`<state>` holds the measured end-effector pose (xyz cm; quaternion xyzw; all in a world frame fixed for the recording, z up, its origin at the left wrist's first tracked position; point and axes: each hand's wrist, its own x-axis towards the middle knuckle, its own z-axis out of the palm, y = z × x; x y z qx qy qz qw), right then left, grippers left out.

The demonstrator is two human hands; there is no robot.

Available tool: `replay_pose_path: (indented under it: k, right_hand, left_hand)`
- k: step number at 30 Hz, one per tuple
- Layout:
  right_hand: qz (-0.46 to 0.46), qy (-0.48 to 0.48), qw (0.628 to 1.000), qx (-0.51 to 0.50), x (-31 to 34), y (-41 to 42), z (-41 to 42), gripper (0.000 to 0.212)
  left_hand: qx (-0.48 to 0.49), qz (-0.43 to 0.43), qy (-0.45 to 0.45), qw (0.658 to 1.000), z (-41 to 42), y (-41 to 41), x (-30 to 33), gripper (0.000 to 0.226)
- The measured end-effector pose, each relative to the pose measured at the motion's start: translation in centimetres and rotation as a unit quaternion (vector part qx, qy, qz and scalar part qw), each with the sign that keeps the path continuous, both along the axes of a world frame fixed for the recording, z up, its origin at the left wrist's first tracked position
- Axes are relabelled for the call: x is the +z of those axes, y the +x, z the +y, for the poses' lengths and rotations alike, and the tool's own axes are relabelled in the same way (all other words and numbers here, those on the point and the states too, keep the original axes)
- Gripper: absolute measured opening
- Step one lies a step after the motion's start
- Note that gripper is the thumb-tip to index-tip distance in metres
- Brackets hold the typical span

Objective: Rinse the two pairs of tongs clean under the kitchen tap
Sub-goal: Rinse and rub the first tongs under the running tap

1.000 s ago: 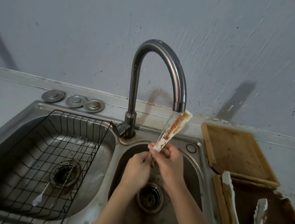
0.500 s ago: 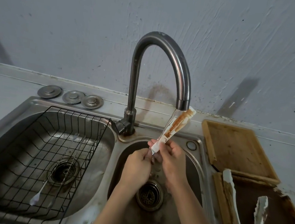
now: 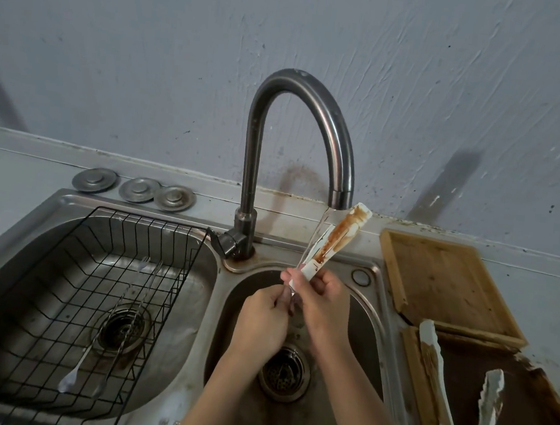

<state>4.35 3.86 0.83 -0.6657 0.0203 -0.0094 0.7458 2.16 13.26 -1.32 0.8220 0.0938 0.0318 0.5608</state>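
White tongs [image 3: 335, 239] smeared with brown sauce point up and right, their tip right under the spout of the curved metal tap [image 3: 341, 170]. Water runs down along them into the right basin [image 3: 364, 321]. My right hand [image 3: 323, 299] grips their lower end. My left hand [image 3: 264, 319] is closed just beside it, fingers at the same end of the tongs. A second pair of white, soiled tongs [image 3: 439, 385] lies spread open on a dark tray [image 3: 524, 420] at the right.
The left basin holds a black wire rack [image 3: 72, 282] with forks and a spoon [image 3: 71, 377]. Three metal drain plugs [image 3: 136, 189] sit behind it. A wooden board [image 3: 442, 280] lies right of the sink. The grey wall stands close behind the tap.
The tongs stay under the running tap in both hands. The view has shifted slightly; the hands hardly moved.
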Motion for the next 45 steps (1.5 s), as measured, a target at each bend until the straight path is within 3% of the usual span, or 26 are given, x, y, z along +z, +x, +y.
replay_pose_path:
  k: [4, 8, 11, 15, 20, 23, 28, 35, 39, 42, 45]
  right_hand:
    - [0.015, 0.004, 1.0, -0.021, 0.0, 0.3, -0.2, 0.016]
    - [-0.029, -0.083, 0.996, 0.01, 0.5, 0.5, -1.5, 0.017]
    - [-0.062, -0.197, 0.976, 0.07, 1.2, 0.9, -3.0, 0.023]
    - [-0.012, -0.26, 0.946, 0.195, 2.5, 1.3, -3.8, 0.04]
    - [-0.093, -0.454, 0.85, 0.249, 4.4, 2.7, -3.6, 0.021]
    - [-0.107, -0.492, 0.834, 0.224, 4.2, 2.7, -2.6, 0.017]
    - [-0.111, -0.555, 0.812, 0.143, 2.1, 1.4, -2.2, 0.034]
    - [-0.111, -0.532, 0.805, 0.238, 2.7, 1.7, -2.8, 0.02]
    - [-0.137, -0.55, 0.806, 0.169, 2.5, 2.0, -2.5, 0.028]
    - [-0.178, -0.59, 0.779, 0.113, 2.2, 1.5, -2.7, 0.039]
    - [-0.189, -0.651, 0.732, 0.073, 2.2, 1.1, -3.7, 0.042]
  left_hand:
    - [-0.099, 0.017, -0.023, 0.995, -0.1, -0.4, 0.5, 0.038]
    - [-0.204, 0.047, -0.048, 0.977, 1.1, -0.4, 0.4, 0.032]
    - [-0.141, 0.042, -0.092, 0.985, 1.8, -0.2, 0.6, 0.011]
    - [-0.067, 0.012, -0.176, 0.982, 1.5, 0.2, 1.5, 0.016]
    - [0.002, 0.051, -0.403, 0.914, 0.6, 0.7, 2.3, 0.016]
    - [0.045, 0.062, -0.472, 0.878, -0.3, 0.2, 1.8, 0.014]
    - [0.051, 0.077, -0.486, 0.869, -1.5, -1.4, 0.3, 0.01]
    - [0.125, 0.066, -0.492, 0.859, -1.2, -0.3, 0.2, 0.011]
    - [0.126, 0.049, -0.501, 0.855, -1.6, 0.1, 0.1, 0.027]
    - [0.126, 0.069, -0.515, 0.845, -1.3, 0.7, 0.2, 0.043]
    - [0.05, 0.112, -0.485, 0.866, -1.8, 0.7, 0.3, 0.035]
